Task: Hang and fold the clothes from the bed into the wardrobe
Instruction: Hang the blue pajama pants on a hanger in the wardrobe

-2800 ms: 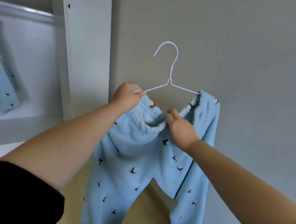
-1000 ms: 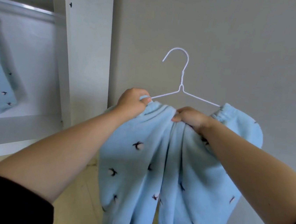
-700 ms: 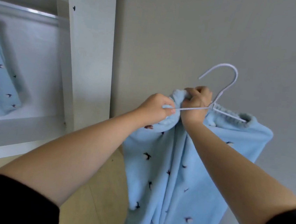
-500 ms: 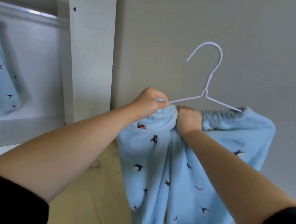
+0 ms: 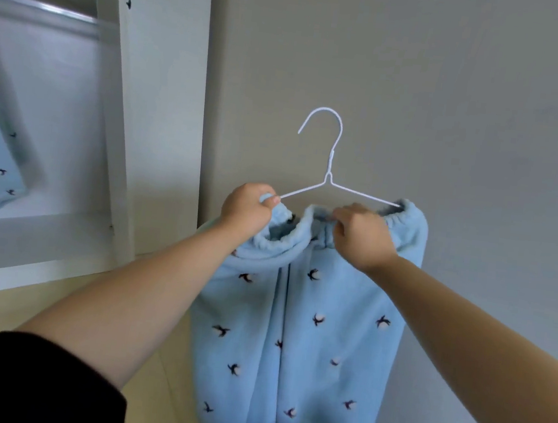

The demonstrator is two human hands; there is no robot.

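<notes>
pyjama trousers (image 5: 295, 333), going onto wire hanger (image 5: 329, 178)
left hand (image 5: 245, 209) grips hanger end and waistband, right hand (image 5: 359, 238) pinches waistband; wardrobe rail (image 5: 44, 9) hanging remains.

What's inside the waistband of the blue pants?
The hanger arms run into the pants waistband; their ends are covered by fabric and the left hand.

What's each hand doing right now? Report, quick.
Left hand: pinching the blue pajama pants waistband against the white wire hanger.
Right hand: gripping the waistband near its middle.
</notes>
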